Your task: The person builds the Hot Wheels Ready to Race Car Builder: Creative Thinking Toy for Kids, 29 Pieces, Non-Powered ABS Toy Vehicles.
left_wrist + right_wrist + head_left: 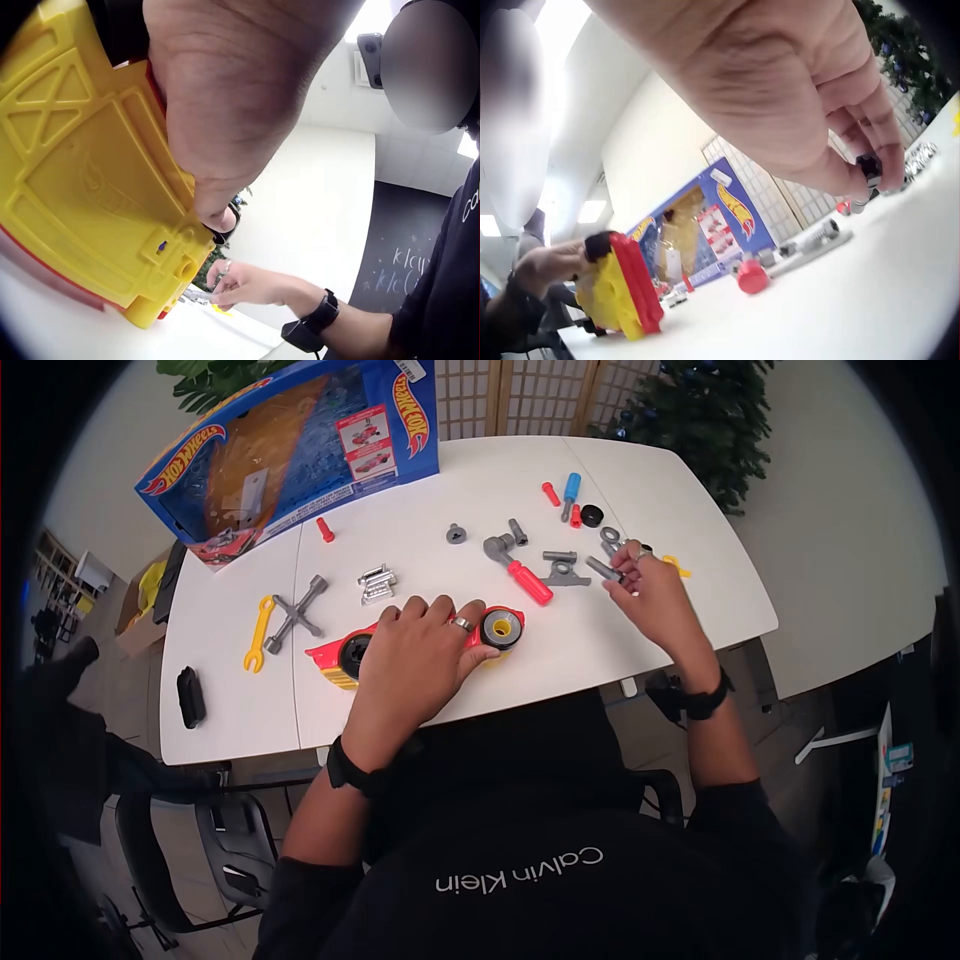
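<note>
My left hand lies over a red and yellow toy car and grips it, the thumb at the edge of a black wheel with a yellow centre. The car rests on its side, and its yellow underside fills much of the left wrist view. Part of a second black wheel shows beside my left hand. Over the right of the table, my right hand pinches a grey toy bolt between thumb and fingers. A red-handled toy tool and a grey bracket lie to its left.
A Hot Wheels box stands at the back left. A yellow wrench, a grey cross wrench and a silver engine piece lie left of the car. A blue screwdriver and a black ring are at the back right.
</note>
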A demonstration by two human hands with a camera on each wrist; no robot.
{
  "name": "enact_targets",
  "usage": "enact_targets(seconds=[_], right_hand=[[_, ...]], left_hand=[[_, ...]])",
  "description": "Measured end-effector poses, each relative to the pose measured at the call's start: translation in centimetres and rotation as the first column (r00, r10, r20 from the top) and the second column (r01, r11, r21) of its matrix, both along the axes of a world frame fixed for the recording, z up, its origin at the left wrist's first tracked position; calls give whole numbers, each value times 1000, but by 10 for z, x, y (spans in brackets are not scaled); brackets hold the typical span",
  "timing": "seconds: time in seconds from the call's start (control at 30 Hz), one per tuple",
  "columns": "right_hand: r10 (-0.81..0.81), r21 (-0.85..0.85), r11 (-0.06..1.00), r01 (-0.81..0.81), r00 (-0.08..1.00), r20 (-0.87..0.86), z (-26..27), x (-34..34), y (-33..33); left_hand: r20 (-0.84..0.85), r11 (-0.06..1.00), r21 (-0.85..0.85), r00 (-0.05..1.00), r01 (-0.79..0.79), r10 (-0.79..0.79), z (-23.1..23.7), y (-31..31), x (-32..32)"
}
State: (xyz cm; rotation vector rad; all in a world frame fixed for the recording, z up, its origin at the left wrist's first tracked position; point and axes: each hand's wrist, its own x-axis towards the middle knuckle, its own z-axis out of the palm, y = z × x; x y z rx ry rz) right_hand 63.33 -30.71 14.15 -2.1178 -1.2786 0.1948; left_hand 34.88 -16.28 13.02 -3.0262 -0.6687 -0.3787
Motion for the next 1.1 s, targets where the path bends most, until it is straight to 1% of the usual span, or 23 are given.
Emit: enact_targets(seconds=[0.03, 0.07, 0.1, 0.13, 0.2, 0.23, 0.4, 0.43, 0.5, 0.53, 0.6, 0.63, 0.7, 0.73, 0.77, 0.8, 0.83, 0.87, 0.9, 0.93, 1.0, 1.03, 1.1], right_hand=[[3, -3, 1000, -3, 1000, 0, 14, -12, 0], [238, 93, 967, -237, 971, 1, 26, -24, 0], [458, 185, 871, -454, 889, 24, 38, -36, 2], [516, 142, 836, -530, 847, 127, 51, -48, 5], [581, 74, 788, -612, 778, 240, 55, -60, 15], [582, 72, 787, -613, 776, 244, 55, -66, 20], [673, -109, 731, -674, 684, 282, 50, -76, 42], [678, -110, 725, -680, 678, 284, 44, -74, 47], [757, -219, 643, -734, 566, 326, 33, -71, 56], [758, -219, 641, -736, 563, 329, 37, -76, 53], [608, -364, 792, -490, 694, 385, 52, -91, 43], [611, -368, 789, -493, 692, 384, 58, -95, 43], [565, -507, 795, -334, 713, 415, 65, -102, 43], [567, -508, 793, -335, 711, 416, 55, -97, 44], [628, -246, 775, -582, 662, 410, 38, -87, 45], [676, 42, 650, -759, 603, 424, 26, -79, 46], [677, 40, 650, -759, 602, 424, 31, -81, 46], [645, -281, 748, -601, 561, 519, 42, -85, 46], [635, -541, 770, -338, 489, 598, 47, -87, 45], [635, -542, 770, -338, 490, 597, 47, -85, 43], [573, -245, 805, -540, 604, 553, 45, -82, 39], [577, -245, 802, -544, 600, 554, 39, -80, 42], [616, -172, 705, -688, 473, 629, 23, -75, 46]], left_hand=[[2, 1000, 17, 1000, 4, -4, -1, 0, 0], [3, 1000, 15, 1000, 5, -5, -1, 0, 0], [-7, 1000, 20, 1000, 1, -1, -1, -1, 0], [-17, 1000, 25, 1000, -2, 2, 0, -1, 0], [-4, 1000, 18, 1000, 2, -1, 0, -2, 0], [10, 1000, 12, 1000, 2, -2, -1, -2, -1], [24, 999, 39, 1000, 3, -4, -4, 1, -3], [25, 998, 54, 1000, 15, -16, -5, 1, -4], [17, 998, 56, 1000, 12, -13, -6, 1, -4], [6, 998, 55, 1000, 16, -16, -5, 1, -4], [11, 998, 63, 1000, 7, -8, -5, 1, -4], [13, 998, 69, 1000, 1, -2, -6, 1, -4], [22, 998, 69, 1000, 6, -7, -7, 1, -4], [34, 997, 75, 999, 11, -13, -7, 2, -5], [36, 997, 74, 999, 7, -9, -7, 2, -5], [22, 997, 76, 1000, 6, -7, -7, 2, -5], [6, 997, 77, 1000, 7, -7, -7, 1, -5], [7, 997, 75, 1000, 8, -8, -6, 1, -5], [6, 997, 70, 1000, 16, -16, -5, 1, -5], [6, 998, 66, 1000, 23, -24, -5, 1, -5], [17, 997, 69, 1000, 24, -25, -7, 1, -5], [28, 997, 70, 999, 24, -26, -7, 2, -5], [19, 997, 72, 1000, 22, -24, -5, 0, -5]])
